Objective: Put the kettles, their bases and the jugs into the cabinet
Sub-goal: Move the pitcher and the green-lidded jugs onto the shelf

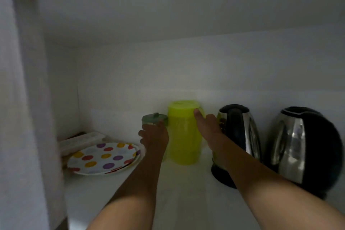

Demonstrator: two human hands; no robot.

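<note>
Two hands in cabinet point(186, 192), left hand point(154, 136) fingers holding clear jug point(154, 118), right hand point(209, 127) fingers holding yellow jug point(183, 136)

The cabinet point(186, 61) is plain white inside, dim and greyish in the shade. The tall jug point(183, 136) is bright yellow-green, lid and body alike. The small jug point(152, 118) beside it has a dull green lid. Both kettles, one point(240, 132) and the other point(306, 147), are shiny silver with black handles and lids. The plate point(104, 158) is white with red, yellow and purple dots.
</note>
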